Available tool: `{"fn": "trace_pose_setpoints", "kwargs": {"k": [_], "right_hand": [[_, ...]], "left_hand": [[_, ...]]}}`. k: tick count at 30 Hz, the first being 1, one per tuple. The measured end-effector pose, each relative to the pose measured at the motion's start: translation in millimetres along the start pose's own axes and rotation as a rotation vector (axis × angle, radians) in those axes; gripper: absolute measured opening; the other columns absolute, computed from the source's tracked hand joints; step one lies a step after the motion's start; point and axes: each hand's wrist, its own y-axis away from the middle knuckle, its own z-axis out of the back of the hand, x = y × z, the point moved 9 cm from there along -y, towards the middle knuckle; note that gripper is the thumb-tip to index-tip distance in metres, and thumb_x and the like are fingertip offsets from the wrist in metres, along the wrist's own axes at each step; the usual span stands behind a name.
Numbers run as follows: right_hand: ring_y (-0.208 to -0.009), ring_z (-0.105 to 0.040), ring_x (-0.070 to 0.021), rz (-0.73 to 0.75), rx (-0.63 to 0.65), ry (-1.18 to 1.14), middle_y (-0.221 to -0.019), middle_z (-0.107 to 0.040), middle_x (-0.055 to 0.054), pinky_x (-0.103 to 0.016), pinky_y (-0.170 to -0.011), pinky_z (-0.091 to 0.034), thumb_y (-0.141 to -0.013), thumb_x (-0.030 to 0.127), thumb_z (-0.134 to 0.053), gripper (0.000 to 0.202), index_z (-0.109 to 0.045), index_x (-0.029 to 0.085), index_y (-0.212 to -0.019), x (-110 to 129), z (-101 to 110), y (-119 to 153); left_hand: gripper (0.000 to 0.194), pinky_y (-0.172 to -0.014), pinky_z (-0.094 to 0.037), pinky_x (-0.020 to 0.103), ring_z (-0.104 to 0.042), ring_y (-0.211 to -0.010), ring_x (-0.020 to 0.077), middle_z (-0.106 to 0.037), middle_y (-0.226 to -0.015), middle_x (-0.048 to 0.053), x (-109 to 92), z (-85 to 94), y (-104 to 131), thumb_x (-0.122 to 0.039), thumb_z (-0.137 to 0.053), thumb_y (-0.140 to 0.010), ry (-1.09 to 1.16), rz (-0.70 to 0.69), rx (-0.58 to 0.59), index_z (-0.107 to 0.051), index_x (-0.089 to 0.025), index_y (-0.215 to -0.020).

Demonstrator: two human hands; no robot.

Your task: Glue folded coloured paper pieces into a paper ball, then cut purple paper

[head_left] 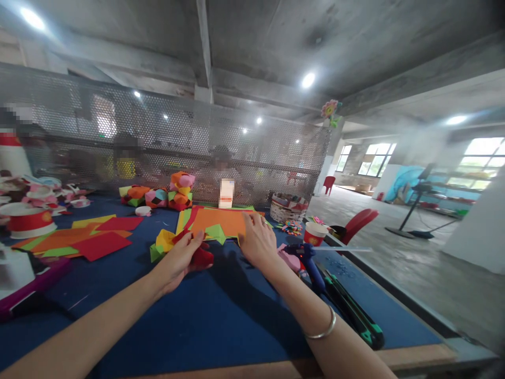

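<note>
My left hand (184,259) is closed around a folded paper piece, with red (202,257), yellow and green flaps showing past the fingers. My right hand (258,239) bends over the right side of a stack of coloured paper, its fingers closed on the orange paper (219,221) at the top. The undersides of those fingers are hidden. A small light-green paper piece (216,232) juts over the front of the stack, close to my left fingertips.
Folded-paper blocks (157,198) stand behind, beside a woven basket (290,206). Loose coloured sheets (92,239) lie left, near a red-and-white cup (29,220). A blue glue gun (313,266) and a black-green cutter (355,310) lie right. Perforated mesh (158,131) borders the back.
</note>
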Motion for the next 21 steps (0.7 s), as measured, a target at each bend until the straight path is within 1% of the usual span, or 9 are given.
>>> {"fn": "trace_pose_setpoints", "kwargs": {"k": [2,5,8,10,11,13,16,18,21], "right_hand": [[-0.125,-0.059,-0.0319,-0.089,0.029,-0.002,-0.138,-0.060,-0.019,-0.041,-0.103,-0.048,-0.096,0.017,-0.055,0.046,-0.057,0.015,-0.142,-16.3,-4.2,-4.0],[-0.126,-0.060,-0.0319,-0.206,0.088,-0.018,-0.136,-0.062,-0.020,-0.039,-0.100,-0.049,-0.099,0.018,-0.049,0.040,-0.060,0.015,-0.137,-35.6,-12.7,-6.3],[-0.131,-0.058,-0.0337,-0.265,0.162,-0.035,-0.139,-0.061,-0.022,-0.040,-0.102,-0.048,-0.103,0.031,-0.050,0.040,-0.059,0.013,-0.137,-45.3,-24.0,-6.0],[-0.133,-0.057,-0.0354,-0.276,0.211,-0.050,-0.140,-0.061,-0.024,-0.042,-0.104,-0.046,-0.102,0.040,-0.053,0.046,-0.058,0.011,-0.137,-48.0,-33.3,-5.4],[-0.133,-0.057,-0.0360,-0.281,0.233,-0.060,-0.140,-0.061,-0.025,-0.042,-0.105,-0.046,-0.101,0.042,-0.055,0.047,-0.058,0.010,-0.136,-49.2,-38.3,-5.1],[-0.133,-0.058,-0.0366,-0.293,0.269,-0.084,-0.137,-0.064,-0.025,-0.042,-0.104,-0.046,-0.098,0.038,-0.062,0.045,-0.060,0.010,-0.133,-52.0,-48.3,-4.8],[-0.125,-0.064,-0.0354,-0.307,0.290,-0.139,-0.127,-0.071,-0.022,-0.041,-0.099,-0.048,-0.088,0.023,-0.072,0.045,-0.063,0.013,-0.130,-56.4,-58.3,-5.5],[-0.118,-0.068,-0.0331,-0.303,0.274,-0.208,-0.121,-0.075,-0.018,-0.040,-0.096,-0.049,-0.084,0.014,-0.070,0.044,-0.066,0.016,-0.128,-57.6,-59.1,-7.4],[-0.115,-0.069,-0.0283,-0.275,0.198,-0.359,-0.118,-0.075,-0.014,-0.036,-0.096,-0.050,-0.082,0.005,-0.061,0.034,-0.071,0.019,-0.110,-54.8,-50.8,-12.2]], "left_hand": [[0.019,-0.061,-0.066,0.038,-0.068,-0.059,0.0150,-0.068,-0.079,0.003,1.3,-1.3,1.3,-0.029,-0.060,-0.102,0.001,0.016,0.004,-0.059,-0.017,-0.088],[0.019,-0.059,-0.066,0.035,-0.068,-0.059,0.0152,-0.068,-0.078,0.004,1.3,-2.9,2.4,-0.027,-0.059,-0.102,-0.004,0.021,0.012,-0.060,-0.016,-0.087],[0.017,-0.058,-0.065,0.034,-0.067,-0.057,0.0146,-0.067,-0.077,0.003,0.0,-3.3,3.2,-0.024,-0.058,-0.102,-0.017,0.020,0.012,-0.061,-0.015,-0.088],[0.017,-0.057,-0.065,0.034,-0.067,-0.057,0.0145,-0.068,-0.078,0.004,-0.8,-3.1,4.2,-0.024,-0.058,-0.102,-0.029,0.020,0.008,-0.061,-0.014,-0.088],[0.017,-0.058,-0.065,0.034,-0.067,-0.057,0.0145,-0.068,-0.078,0.004,-1.3,-3.0,4.9,-0.024,-0.059,-0.102,-0.033,0.019,0.006,-0.061,-0.014,-0.088],[0.018,-0.058,-0.065,0.034,-0.068,-0.058,0.0149,-0.069,-0.079,0.004,-1.8,-3.1,6.3,-0.025,-0.059,-0.101,-0.041,0.019,0.004,-0.062,-0.015,-0.088],[0.019,-0.059,-0.064,0.033,-0.068,-0.059,0.0152,-0.069,-0.079,0.004,-1.3,-3.9,7.7,-0.028,-0.060,-0.102,-0.055,0.024,0.009,-0.063,-0.015,-0.087],[0.021,-0.059,-0.062,0.031,-0.068,-0.060,0.0148,-0.070,-0.080,0.004,0.1,-3.8,7.1,-0.030,-0.060,-0.102,-0.065,0.031,0.011,-0.063,-0.015,-0.088],[0.020,-0.059,-0.060,0.027,-0.068,-0.060,0.0135,-0.070,-0.082,0.003,2.7,-2.1,4.0,-0.032,-0.064,-0.100,-0.064,0.037,0.016,-0.065,-0.015,-0.090]]}}
